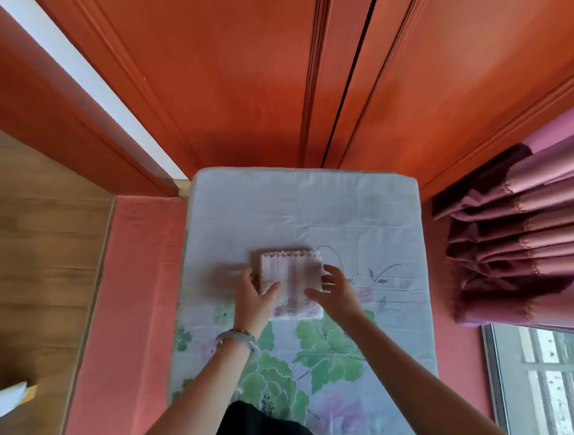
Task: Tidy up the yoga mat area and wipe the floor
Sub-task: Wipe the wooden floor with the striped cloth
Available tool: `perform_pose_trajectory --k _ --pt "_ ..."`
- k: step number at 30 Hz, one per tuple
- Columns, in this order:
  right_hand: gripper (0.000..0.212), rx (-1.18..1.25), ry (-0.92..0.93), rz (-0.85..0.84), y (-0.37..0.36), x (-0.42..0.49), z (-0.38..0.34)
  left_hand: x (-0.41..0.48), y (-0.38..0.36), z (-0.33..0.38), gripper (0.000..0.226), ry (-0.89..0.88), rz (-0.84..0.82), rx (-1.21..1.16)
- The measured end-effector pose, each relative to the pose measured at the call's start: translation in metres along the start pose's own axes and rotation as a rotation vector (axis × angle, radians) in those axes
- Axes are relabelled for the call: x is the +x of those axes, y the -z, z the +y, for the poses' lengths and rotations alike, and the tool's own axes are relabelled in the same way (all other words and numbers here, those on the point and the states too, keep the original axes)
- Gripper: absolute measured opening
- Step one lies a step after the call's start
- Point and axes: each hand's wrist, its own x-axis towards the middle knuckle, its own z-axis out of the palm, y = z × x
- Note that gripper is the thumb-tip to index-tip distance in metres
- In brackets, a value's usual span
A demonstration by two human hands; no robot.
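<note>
A pale pink folded towel [292, 278] lies on a white floral mat [313, 215] that is spread over a raised salmon-pink platform [127, 298]. My left hand [252, 300], with a bracelet on its wrist, grips the towel's left edge, thumb on top. At the towel's right edge my right hand [336, 290] has its fingers spread, the fingertips touching or just above the cloth. The towel's near part is hidden partly by both hands.
Orange-red wooden cupboard doors [268, 81] rise right behind the mat. Purple curtains [527, 232] hang bunched at the right above a barred window [559, 384]. Wood-plank floor [24, 255] lies to the left, with a white object [4, 401] at the left edge.
</note>
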Motion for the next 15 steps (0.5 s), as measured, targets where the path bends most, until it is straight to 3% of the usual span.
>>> perform_pose_trajectory --k 3,6,9,15 --pt "0.044 0.178 -0.155 -0.013 0.001 0.001 -0.008 -0.002 0.002 0.007 0.025 0.065 -0.022 -0.051" --pt "0.028 0.272 -0.179 -0.046 0.004 -0.011 -0.022 -0.014 0.01 0.02 0.017 0.108 -0.045 -0.181" --pt "0.026 0.364 -0.077 -0.151 0.011 -0.036 -0.051 -0.03 0.033 0.037 0.009 0.063 -0.014 -0.286" --pt "0.017 0.41 0.145 -0.347 0.018 -0.101 -0.131 -0.088 0.106 0.084 0.028 -0.1 -0.07 -0.453"
